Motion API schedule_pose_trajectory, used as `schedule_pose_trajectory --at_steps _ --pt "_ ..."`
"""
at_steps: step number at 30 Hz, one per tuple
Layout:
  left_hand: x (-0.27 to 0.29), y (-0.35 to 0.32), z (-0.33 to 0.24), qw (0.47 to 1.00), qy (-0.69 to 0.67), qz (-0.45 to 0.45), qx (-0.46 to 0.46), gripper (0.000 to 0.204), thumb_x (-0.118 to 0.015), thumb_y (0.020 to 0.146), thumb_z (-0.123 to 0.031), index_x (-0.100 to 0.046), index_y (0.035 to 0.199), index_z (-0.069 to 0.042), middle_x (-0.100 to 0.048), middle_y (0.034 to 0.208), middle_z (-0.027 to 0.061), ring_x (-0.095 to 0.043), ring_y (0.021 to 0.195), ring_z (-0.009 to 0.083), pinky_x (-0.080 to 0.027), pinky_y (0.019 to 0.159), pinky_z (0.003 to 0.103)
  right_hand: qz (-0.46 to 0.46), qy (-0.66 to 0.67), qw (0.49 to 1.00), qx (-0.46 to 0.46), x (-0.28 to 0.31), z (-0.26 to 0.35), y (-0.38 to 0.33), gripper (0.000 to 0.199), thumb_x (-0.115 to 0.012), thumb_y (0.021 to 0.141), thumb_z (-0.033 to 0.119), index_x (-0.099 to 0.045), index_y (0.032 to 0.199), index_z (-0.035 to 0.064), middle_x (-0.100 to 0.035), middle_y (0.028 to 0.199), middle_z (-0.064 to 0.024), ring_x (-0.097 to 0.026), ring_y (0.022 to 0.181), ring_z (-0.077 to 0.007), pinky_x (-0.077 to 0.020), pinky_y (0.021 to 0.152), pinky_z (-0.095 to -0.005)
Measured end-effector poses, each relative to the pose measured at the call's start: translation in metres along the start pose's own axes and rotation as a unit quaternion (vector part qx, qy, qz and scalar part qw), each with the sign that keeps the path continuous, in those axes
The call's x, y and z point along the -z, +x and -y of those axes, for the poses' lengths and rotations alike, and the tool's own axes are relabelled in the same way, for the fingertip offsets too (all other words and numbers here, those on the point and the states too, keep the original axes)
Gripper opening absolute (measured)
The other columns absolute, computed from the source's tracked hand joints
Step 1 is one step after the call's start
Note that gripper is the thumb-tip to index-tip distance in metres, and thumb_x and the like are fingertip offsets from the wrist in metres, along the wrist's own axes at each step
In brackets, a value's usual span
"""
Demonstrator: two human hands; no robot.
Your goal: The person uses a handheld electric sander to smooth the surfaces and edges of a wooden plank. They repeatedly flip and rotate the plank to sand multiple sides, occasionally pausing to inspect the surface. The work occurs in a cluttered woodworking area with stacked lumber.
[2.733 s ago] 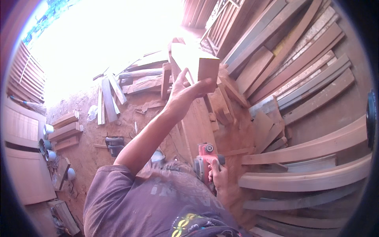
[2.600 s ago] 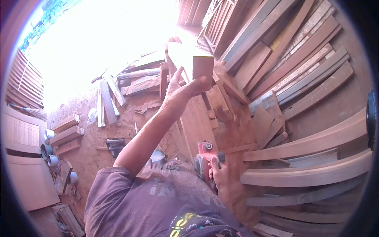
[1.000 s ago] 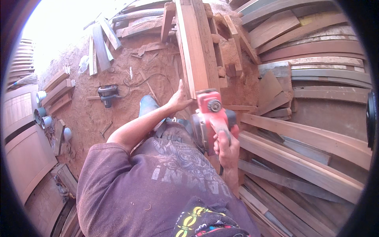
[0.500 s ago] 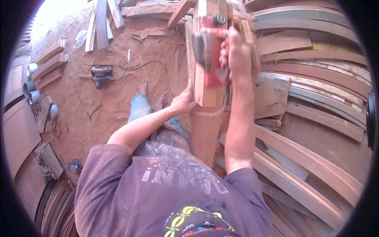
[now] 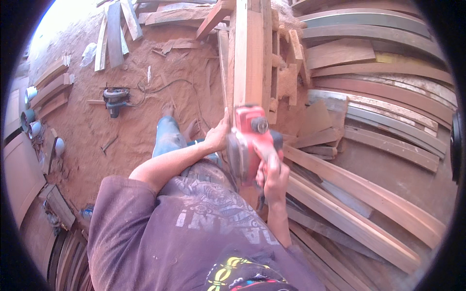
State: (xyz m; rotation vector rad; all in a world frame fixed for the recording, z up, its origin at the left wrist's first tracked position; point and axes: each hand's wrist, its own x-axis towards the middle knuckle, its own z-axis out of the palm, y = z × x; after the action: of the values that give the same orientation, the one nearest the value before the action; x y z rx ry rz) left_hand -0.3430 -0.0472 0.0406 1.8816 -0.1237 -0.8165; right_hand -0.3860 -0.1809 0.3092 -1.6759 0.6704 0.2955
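Observation:
My right hand (image 5: 274, 177) is wrapped round the rear handle of a red electric planer (image 5: 252, 145), blurred by motion. The planer sits at the near end of a long, pale-brown wooden beam (image 5: 248, 63), which runs away from me and is hidden there beneath the tool. At the beam's left side, my left hand (image 5: 219, 135) holds its edge close to the planer, with some fingers out of sight. A dark cord hangs below the planer's handle.
Stacked boards (image 5: 374, 72) fill the right side. On the sawdust-covered ground at left lie a circular saw (image 5: 116, 99) with its cord and a hammer (image 5: 108, 144). Planks (image 5: 114, 34) lean at the far left, and wood panels (image 5: 24, 174) stand along the left edge.
My right hand has drawn the planer back toward me, from farther along the beam to its near end. My left hand stays at the beam's side. The view has shifted slightly.

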Motion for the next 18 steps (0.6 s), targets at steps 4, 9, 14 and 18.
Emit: schedule_pose_trajectory --at_steps 4,9,14,18 --pt "-0.004 0.005 0.001 0.999 0.039 0.000 0.013 0.122 -0.072 0.088 -0.035 0.016 0.169 -0.008 -0.046 0.160 0.0291 -0.057 0.137 0.0471 -0.046 0.112 0.059 0.034 -0.060 0.994 0.080 -0.038 0.068 0.123 0.060 -0.051 0.108 0.057 -0.067 0.084 0.0043 -0.049 0.061 0.0035 -0.045 0.047 -0.0073 -0.0352 0.044 -0.0266" --pt "0.024 -0.001 -0.028 0.996 0.043 0.058 0.050 0.123 -0.073 0.086 -0.033 0.014 0.170 -0.007 -0.049 0.158 0.0291 -0.055 0.140 0.0462 -0.045 0.113 0.059 0.049 -0.036 0.994 0.087 -0.049 0.114 0.167 0.055 -0.055 0.106 0.056 -0.065 0.090 0.0046 -0.051 0.065 0.0033 -0.048 0.050 -0.0073 -0.0375 0.046 -0.0272" --pt "0.006 0.018 0.011 1.000 0.021 0.003 -0.009 0.120 -0.071 0.089 -0.037 0.011 0.170 -0.005 -0.050 0.156 0.0308 -0.056 0.138 0.0464 -0.047 0.112 0.056 0.079 -0.087 0.990 0.082 -0.003 0.027 0.054 0.055 -0.053 0.108 0.054 -0.061 0.083 0.0056 -0.053 0.063 0.0028 -0.050 0.050 -0.0071 -0.0386 0.046 -0.0271" --pt "0.011 -0.003 -0.012 1.000 -0.018 -0.003 0.009 0.118 -0.071 0.090 -0.039 0.010 0.170 -0.006 -0.051 0.155 0.0289 -0.058 0.135 0.0466 -0.049 0.109 0.057 0.009 -0.067 0.998 -0.005 0.022 -0.026 -0.033 0.052 -0.052 0.109 0.046 -0.060 0.079 0.0051 -0.055 0.061 0.0020 -0.052 0.051 -0.0078 -0.0399 0.047 -0.0271"
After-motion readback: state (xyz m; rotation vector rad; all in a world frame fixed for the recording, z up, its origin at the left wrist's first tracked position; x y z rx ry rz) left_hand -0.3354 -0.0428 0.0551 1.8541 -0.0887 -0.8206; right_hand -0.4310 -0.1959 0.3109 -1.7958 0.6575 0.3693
